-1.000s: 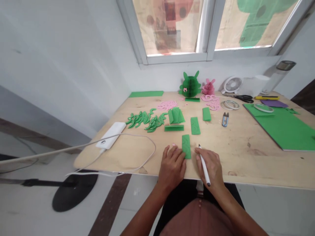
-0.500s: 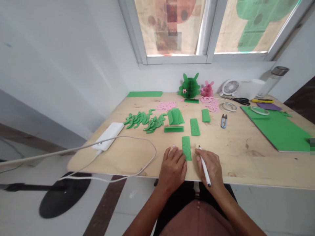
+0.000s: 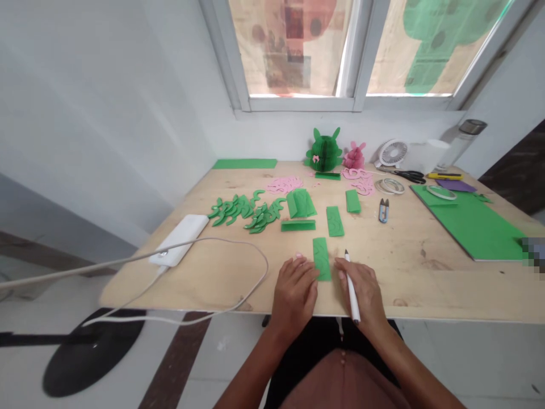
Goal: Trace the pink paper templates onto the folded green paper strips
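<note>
My left hand (image 3: 294,291) lies on the table with its fingers stretched out, their tips at the left edge of a green paper strip (image 3: 321,255). Faint curved lines show on that strip. A small pink scrap (image 3: 299,255) pokes out above the fingers. On the strip's other side, my right hand (image 3: 365,287) is closed around a white pen (image 3: 353,298), whose dark tip points up and away from me, apart from the strip. Just beyond lies another green strip with drawn curves (image 3: 335,221), and left of it a folded green paper (image 3: 298,225).
Green cut-out curls (image 3: 264,217) and pink cut-outs (image 3: 285,184) lie in heaps. A white power bank (image 3: 181,240) with its cable (image 3: 263,250) is at left. Small snips (image 3: 384,210), tape rolls (image 3: 390,186), scissors (image 3: 409,176) and green sheets (image 3: 477,233) are at right.
The view has shifted slightly, so the table sits a little differently in the picture. Both hands keep nearly the same place beside the strip; the pen stays in my right hand.
</note>
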The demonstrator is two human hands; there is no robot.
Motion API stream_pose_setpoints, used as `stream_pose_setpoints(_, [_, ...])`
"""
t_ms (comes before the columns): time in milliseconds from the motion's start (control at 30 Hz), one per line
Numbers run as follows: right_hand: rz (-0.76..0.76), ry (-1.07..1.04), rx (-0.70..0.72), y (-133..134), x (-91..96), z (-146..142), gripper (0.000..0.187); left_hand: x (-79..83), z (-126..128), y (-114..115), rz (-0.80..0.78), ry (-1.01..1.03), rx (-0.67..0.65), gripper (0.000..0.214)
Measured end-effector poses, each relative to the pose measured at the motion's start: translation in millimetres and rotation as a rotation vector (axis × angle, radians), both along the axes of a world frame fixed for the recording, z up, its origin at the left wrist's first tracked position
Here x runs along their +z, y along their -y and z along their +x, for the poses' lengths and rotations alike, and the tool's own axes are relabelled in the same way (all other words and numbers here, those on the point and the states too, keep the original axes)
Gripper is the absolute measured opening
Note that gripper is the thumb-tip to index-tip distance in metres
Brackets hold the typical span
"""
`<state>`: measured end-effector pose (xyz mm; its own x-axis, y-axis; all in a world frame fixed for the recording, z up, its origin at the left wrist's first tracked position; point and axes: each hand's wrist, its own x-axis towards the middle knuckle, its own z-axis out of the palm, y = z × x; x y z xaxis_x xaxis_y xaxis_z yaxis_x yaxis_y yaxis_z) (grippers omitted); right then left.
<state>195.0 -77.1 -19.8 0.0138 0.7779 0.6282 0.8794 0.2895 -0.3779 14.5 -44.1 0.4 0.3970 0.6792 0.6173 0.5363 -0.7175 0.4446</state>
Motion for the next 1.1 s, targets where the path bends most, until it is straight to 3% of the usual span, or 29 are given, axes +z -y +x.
stream_pose_setpoints(200, [-0.012,-0.106,-0.013,-3.9,-3.7,4.8,0.027,5.1,-10.0,-6.9,0.015,0.009,0.021,0.021])
stream_pose_setpoints(400, [0.009,-0.062,-0.028,-1.7,-6.2,4.7,0.029,-5.7,-15.5,-7.0,-0.002,-0.129,0.121,0.027])
stream_pose_setpoints(667, [0.039,-0.022,-0.045,-1.4,-6.7,3.3,0.030,-14.0,-12.9,-9.6,-0.003,-0.133,0.251,0.021])
stream_pose_setpoints(1100, [-0.009,-0.022,-0.042,-1.6,-5.7,2.8,0.030,-14.8,-11.5,-8.8,0.039,-0.144,0.254,0.017])
